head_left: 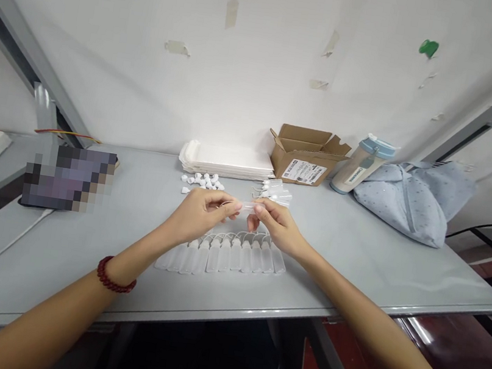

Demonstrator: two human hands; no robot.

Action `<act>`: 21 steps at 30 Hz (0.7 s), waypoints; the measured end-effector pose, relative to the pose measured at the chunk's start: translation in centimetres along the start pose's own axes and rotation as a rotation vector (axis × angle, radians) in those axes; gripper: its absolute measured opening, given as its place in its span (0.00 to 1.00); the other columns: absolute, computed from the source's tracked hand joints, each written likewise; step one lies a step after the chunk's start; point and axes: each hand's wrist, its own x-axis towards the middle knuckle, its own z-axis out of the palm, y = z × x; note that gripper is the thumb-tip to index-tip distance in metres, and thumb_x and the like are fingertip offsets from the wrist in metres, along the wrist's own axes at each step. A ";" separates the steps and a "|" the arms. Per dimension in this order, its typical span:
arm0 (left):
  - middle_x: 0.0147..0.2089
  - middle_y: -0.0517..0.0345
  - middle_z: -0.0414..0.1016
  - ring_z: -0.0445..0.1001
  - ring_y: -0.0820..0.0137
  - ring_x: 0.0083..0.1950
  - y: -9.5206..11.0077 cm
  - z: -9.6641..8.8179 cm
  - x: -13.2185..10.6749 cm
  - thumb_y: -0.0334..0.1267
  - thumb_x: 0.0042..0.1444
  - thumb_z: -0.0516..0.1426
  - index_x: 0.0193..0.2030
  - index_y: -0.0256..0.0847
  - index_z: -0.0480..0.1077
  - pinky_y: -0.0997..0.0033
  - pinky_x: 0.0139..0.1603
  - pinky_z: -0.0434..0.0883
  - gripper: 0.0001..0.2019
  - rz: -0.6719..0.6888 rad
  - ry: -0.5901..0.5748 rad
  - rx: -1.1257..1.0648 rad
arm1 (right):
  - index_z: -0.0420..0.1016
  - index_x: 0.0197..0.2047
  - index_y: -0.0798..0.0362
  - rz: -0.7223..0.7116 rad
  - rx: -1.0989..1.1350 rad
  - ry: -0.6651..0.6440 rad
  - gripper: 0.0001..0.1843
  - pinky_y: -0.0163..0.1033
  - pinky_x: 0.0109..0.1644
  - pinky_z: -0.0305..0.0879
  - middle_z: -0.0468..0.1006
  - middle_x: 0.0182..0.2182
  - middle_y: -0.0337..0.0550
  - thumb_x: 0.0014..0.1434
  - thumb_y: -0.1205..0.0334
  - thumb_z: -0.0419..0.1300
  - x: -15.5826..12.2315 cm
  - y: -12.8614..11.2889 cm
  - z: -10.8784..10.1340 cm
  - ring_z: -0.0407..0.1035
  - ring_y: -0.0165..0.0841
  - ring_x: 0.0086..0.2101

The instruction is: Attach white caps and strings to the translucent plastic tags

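Note:
Both my hands meet above the middle of the grey table (356, 250). My left hand (199, 211) and my right hand (277, 225) pinch the two ends of one small clear plastic bottle (246, 206), held level between them. Just below them lies a row of several clear bottles (224, 253) side by side on the table. Behind my hands sit a cluster of small white caps (202, 182) and a few more clear bottles (276, 192). A red bead bracelet (114, 279) is on my left wrist.
At the back stand a stack of flat white bags (226, 161), an open cardboard box (306, 155), a tilted cup with a blue lid (362, 164) and a light blue cloth bag (410, 197). A blurred dark object (69, 178) with a white cable lies left.

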 end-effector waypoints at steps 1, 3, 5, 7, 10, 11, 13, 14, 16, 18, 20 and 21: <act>0.33 0.55 0.78 0.75 0.66 0.37 -0.1 0.0 0.1 0.49 0.57 0.54 0.32 0.38 0.75 0.71 0.35 0.71 0.16 -0.027 -0.024 -0.011 | 0.69 0.38 0.55 -0.007 0.003 0.005 0.20 0.37 0.35 0.64 0.72 0.23 0.38 0.62 0.45 0.51 0.0 0.1 0.0 0.66 0.29 0.27; 0.33 0.53 0.78 0.75 0.66 0.37 -0.3 0.0 0.2 0.50 0.58 0.52 0.31 0.38 0.74 0.70 0.34 0.71 0.18 -0.071 -0.057 -0.001 | 0.69 0.40 0.56 -0.029 -0.005 0.016 0.19 0.36 0.35 0.64 0.72 0.24 0.38 0.62 0.46 0.52 0.0 0.2 0.1 0.66 0.29 0.27; 0.32 0.53 0.77 0.75 0.67 0.35 -0.5 0.0 0.3 0.50 0.59 0.52 0.30 0.37 0.73 0.70 0.33 0.71 0.19 -0.096 -0.078 0.024 | 0.69 0.41 0.56 -0.052 -0.030 0.026 0.19 0.36 0.35 0.64 0.72 0.24 0.39 0.63 0.47 0.52 0.0 0.5 0.1 0.66 0.29 0.28; 0.31 0.55 0.76 0.74 0.69 0.32 -0.6 0.0 0.4 0.50 0.59 0.51 0.28 0.37 0.71 0.70 0.33 0.71 0.19 -0.106 -0.091 0.022 | 0.70 0.42 0.56 -0.073 -0.077 0.033 0.18 0.36 0.34 0.64 0.72 0.25 0.39 0.64 0.49 0.51 0.0 0.7 0.1 0.67 0.29 0.28; 0.29 0.57 0.75 0.73 0.71 0.29 -0.6 0.0 0.4 0.50 0.59 0.52 0.26 0.37 0.70 0.71 0.33 0.71 0.19 -0.128 -0.095 -0.021 | 0.70 0.45 0.55 -0.135 -0.216 0.057 0.16 0.37 0.36 0.65 0.74 0.28 0.41 0.65 0.52 0.50 -0.1 0.8 0.0 0.68 0.30 0.31; 0.28 0.57 0.74 0.73 0.72 0.29 -0.6 0.0 0.4 0.49 0.59 0.52 0.25 0.37 0.69 0.72 0.33 0.71 0.19 -0.138 -0.091 -0.042 | 0.69 0.46 0.55 -0.171 -0.281 0.072 0.15 0.37 0.36 0.66 0.75 0.31 0.43 0.65 0.53 0.51 -0.1 0.8 0.0 0.69 0.30 0.32; 0.27 0.57 0.74 0.73 0.72 0.29 -0.5 0.0 0.4 0.48 0.58 0.53 0.24 0.37 0.69 0.72 0.32 0.71 0.18 -0.160 -0.078 -0.087 | 0.69 0.48 0.54 -0.265 -0.423 0.102 0.14 0.37 0.37 0.66 0.75 0.35 0.45 0.64 0.55 0.52 -0.1 0.8 0.0 0.68 0.31 0.33; 0.27 0.57 0.73 0.73 0.71 0.29 -0.4 -0.1 0.4 0.48 0.58 0.53 0.24 0.37 0.69 0.71 0.32 0.71 0.18 -0.171 -0.074 -0.109 | 0.69 0.49 0.54 -0.322 -0.493 0.117 0.14 0.38 0.37 0.66 0.74 0.35 0.46 0.64 0.56 0.52 -0.1 0.9 0.0 0.68 0.31 0.32; 0.26 0.57 0.73 0.73 0.71 0.28 -0.3 -0.1 0.4 0.48 0.57 0.54 0.24 0.37 0.69 0.71 0.32 0.71 0.18 -0.183 -0.077 -0.137 | 0.69 0.50 0.54 -0.439 -0.604 0.137 0.13 0.39 0.37 0.66 0.73 0.34 0.46 0.65 0.59 0.51 -0.1 1.1 0.0 0.66 0.32 0.32; 0.27 0.57 0.74 0.73 0.72 0.28 -0.3 -0.1 0.4 0.47 0.57 0.54 0.24 0.36 0.70 0.71 0.32 0.70 0.17 -0.184 -0.095 -0.134 | 0.67 0.51 0.54 -0.537 -0.665 0.145 0.13 0.39 0.37 0.66 0.72 0.34 0.47 0.66 0.62 0.50 -0.1 1.4 0.0 0.66 0.33 0.34; 0.27 0.57 0.74 0.73 0.72 0.28 -0.2 -0.1 0.3 0.47 0.57 0.54 0.25 0.36 0.70 0.71 0.33 0.70 0.16 -0.164 -0.111 -0.111 | 0.66 0.51 0.55 -0.591 -0.687 0.151 0.12 0.38 0.35 0.65 0.71 0.32 0.46 0.66 0.65 0.49 0.0 1.5 0.0 0.65 0.33 0.32; 0.27 0.57 0.74 0.73 0.71 0.29 -0.3 -0.1 0.2 0.47 0.56 0.55 0.27 0.37 0.71 0.71 0.34 0.70 0.16 -0.147 -0.114 -0.097 | 0.66 0.50 0.55 -0.601 -0.696 0.151 0.12 0.38 0.34 0.65 0.71 0.30 0.45 0.66 0.65 0.49 0.0 1.5 0.0 0.65 0.33 0.31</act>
